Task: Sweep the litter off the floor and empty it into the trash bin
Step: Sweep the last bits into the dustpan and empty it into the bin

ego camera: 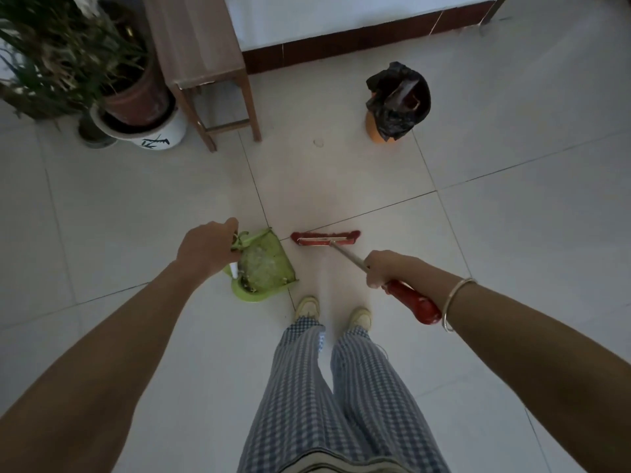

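Observation:
My left hand (207, 249) grips the upright handle of a green dustpan (264, 266) that rests on the white tiled floor, just ahead of my left foot. Pale litter lies inside the pan. My right hand (384, 268) holds a broom by its metal shaft, just above the red grip (415, 303). The broom's red head (326, 237) lies flat on the floor right of the dustpan's mouth, a small gap apart. The trash bin (397, 102), orange with a black bag lining it, stands farther ahead to the right, its mouth open.
A wooden stool (205, 63) stands ahead on the left. Beside it are potted plants (133, 97) in a brown pot and a white pot. A wall with a dark red skirting (341, 46) runs behind. A faint ring mark (318, 142) shows on the tile.

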Demonstrator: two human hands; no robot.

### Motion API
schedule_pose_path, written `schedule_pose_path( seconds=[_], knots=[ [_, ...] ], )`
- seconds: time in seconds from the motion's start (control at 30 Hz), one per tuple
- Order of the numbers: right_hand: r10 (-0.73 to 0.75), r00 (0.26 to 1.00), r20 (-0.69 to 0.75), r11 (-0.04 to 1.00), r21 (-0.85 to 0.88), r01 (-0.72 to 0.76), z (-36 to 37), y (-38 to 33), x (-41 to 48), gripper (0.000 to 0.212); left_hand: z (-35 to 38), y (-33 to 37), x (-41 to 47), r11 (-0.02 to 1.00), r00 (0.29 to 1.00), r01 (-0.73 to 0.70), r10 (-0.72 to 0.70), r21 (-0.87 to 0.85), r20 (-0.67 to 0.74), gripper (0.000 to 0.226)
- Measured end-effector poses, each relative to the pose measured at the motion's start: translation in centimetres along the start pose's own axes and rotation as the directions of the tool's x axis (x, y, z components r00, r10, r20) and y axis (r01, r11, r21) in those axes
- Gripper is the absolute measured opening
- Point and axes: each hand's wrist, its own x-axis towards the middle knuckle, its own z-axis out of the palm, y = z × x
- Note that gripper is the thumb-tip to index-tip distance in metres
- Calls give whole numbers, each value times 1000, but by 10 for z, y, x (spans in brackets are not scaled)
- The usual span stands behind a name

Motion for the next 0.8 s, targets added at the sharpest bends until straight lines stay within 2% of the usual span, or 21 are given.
schedule_pose_path(
  seconds=[0.1, 0.17, 0.27, 0.4, 0.47, 0.6, 0.8],
  knots=[
    [-5, 1000, 27, 1000, -16, 5, -9, -1, 0, 21, 3, -2, 1, 999, 999, 34, -34, -26, -17, 24],
    [-6, 999, 52, 999, 48, 4, -16, 1, 0, 14, 5, -2, 2, 998, 999, 45, -46, -44, -17, 23],
    [-11, 999, 45, 991, 132, 5, -26, 3, 1, 12, 4, 0, 2, 997, 999, 44, -44, -60, -5, 24],
    [-3, 1000, -5, 988, 157, 4, -35, -3, 9, 12, 2, 2, 3, 997, 999, 40, -41, -72, -7, 24],
    [14, 999, -37, 988, 155, -8, -32, -10, 17, 14, 3, 4, 3, 996, 999, 52, -52, -76, -7, 24],
    [25, 997, -79, 989, 148, -13, -2, -20, 35, 34, 10, 11, -1, 995, 998, 58, -59, -76, -16, 20],
    [50, 998, -34, 998, 36, -49, 30, -8, 32, 37, 18, 19, -19, 996, 998, 62, -63, -69, -12, 24]
  ],
)
